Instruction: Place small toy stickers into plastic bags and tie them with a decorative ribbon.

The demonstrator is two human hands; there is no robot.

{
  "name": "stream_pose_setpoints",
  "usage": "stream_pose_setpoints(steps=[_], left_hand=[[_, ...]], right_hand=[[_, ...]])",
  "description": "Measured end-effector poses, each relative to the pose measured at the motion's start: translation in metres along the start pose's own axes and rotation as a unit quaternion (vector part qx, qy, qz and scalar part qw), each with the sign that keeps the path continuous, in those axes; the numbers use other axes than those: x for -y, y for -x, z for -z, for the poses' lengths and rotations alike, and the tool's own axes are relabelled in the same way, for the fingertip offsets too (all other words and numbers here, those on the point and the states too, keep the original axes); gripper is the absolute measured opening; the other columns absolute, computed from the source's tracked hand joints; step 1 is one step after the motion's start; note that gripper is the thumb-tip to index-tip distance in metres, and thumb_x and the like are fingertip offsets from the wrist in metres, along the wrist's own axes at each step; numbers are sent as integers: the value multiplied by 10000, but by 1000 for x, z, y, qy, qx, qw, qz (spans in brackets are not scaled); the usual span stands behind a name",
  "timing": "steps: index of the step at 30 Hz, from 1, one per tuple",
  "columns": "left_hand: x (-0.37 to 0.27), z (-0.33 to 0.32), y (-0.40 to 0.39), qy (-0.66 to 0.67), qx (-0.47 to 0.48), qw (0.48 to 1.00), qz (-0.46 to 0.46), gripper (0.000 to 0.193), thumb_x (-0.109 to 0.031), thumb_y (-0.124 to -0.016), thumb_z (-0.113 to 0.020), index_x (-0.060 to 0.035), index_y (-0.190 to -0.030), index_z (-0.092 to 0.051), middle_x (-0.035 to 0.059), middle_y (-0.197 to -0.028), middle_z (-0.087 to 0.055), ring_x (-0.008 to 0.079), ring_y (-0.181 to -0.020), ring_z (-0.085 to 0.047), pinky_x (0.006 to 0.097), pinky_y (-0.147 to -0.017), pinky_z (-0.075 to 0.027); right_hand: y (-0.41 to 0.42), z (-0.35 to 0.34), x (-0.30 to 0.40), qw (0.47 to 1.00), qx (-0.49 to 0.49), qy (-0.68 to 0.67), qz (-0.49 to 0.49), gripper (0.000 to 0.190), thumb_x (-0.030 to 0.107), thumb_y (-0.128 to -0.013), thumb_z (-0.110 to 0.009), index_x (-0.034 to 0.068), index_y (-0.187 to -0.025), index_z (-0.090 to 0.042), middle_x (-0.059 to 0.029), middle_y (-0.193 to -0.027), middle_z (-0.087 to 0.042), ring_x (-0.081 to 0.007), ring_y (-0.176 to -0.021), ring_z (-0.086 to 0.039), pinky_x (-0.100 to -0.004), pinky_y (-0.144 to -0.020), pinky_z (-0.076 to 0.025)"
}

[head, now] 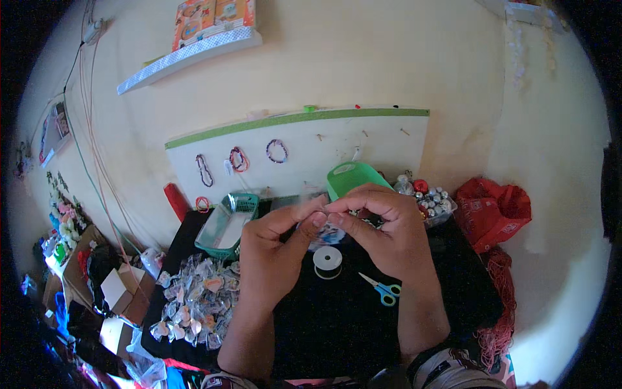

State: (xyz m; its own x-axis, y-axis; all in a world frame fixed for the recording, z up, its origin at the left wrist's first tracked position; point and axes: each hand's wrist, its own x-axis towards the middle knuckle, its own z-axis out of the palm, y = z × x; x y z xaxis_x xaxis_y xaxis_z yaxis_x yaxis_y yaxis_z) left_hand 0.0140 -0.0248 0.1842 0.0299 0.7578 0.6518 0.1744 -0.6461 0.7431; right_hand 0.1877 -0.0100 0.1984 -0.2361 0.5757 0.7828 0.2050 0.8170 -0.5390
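Note:
My left hand (pixel 282 245) and my right hand (pixel 388 228) are raised over the black-covered table (pixel 335 340), fingertips nearly touching. Thumb and forefinger of each are pinched on something small, clear and thin that is too blurred to name. Below them stands a white-topped spool (pixel 327 258) with a dark lower part. Scissors (pixel 382 290) with blue and green handles lie near my right wrist, blades towards the upper left. A pile of small clear-wrapped items (pixel 199 296) lies left of my left forearm. Behind the fingers is a partly hidden clear bag (pixel 329 235) with bluish contents.
A green plastic basket (pixel 228 223) is at the back left, a bright green container (pixel 354 177) at the back. A clear tub of silver and red baubles (pixel 432 200) is beside a red bag (pixel 493 214). Beaded bracelets (pixel 276 151) hang on the white board (pixel 301 146); pink strings (pixel 500 296) hang right.

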Motion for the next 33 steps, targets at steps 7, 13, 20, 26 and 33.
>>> stream_pose_setpoints(steps=[7, 13, 20, 26, 33], left_hand=[[15, -2, -5, 118, 3, 993, 5, 185, -27, -878, -650, 14, -1055, -687, 72, -976, -695, 97, -903, -603, 236, -812, -476], [5, -9, -3, 109, -3, 994, 15, 191, -21, -872, -652, 8, -1057, -689, 80, -989, -695, 84, -904, -596, 234, -811, -479], [15, -2, -3, 113, 31, 992, 35, 183, -24, -861, -666, 5, -1038, -697, 71, -935, -703, 79, -841, -606, 226, -765, -493], [11, 6, -3, 190, 79, 971, 118, 150, -20, -828, -703, 28, -970, -706, 92, -881, -703, 97, -788, -620, 219, -714, -501], [7, 10, -6, 151, 69, 973, 163, 127, -80, -806, -747, 17, -878, -710, 47, -762, -684, 55, -673, -585, 191, -599, -460]], right_hand=[[0, -2, -5, 1000, 5, 0, -4, 134, 138, -854, -652, 43, -940, -693, -84, -897, -696, -171, -801, -644, -280, -677, -462], [0, -2, -4, 1000, -5, -11, -21, 133, 126, -855, -650, 39, -945, -694, -65, -886, -709, -138, -770, -644, -267, -668, -467], [-1, -6, -12, 994, -6, -68, -86, 80, 91, -823, -693, 36, -871, -661, -35, -831, -689, -98, -745, -615, -252, -665, -466], [1, 1, -7, 996, -3, -16, -91, 181, 131, -755, -780, 59, -788, -618, 1, -760, -639, -76, -700, -568, -228, -636, -451], [-4, -1, -18, 990, 50, -72, -111, 154, 153, -808, -733, 39, -866, -647, -11, -771, -639, -91, -730, -584, -248, -667, -474]])
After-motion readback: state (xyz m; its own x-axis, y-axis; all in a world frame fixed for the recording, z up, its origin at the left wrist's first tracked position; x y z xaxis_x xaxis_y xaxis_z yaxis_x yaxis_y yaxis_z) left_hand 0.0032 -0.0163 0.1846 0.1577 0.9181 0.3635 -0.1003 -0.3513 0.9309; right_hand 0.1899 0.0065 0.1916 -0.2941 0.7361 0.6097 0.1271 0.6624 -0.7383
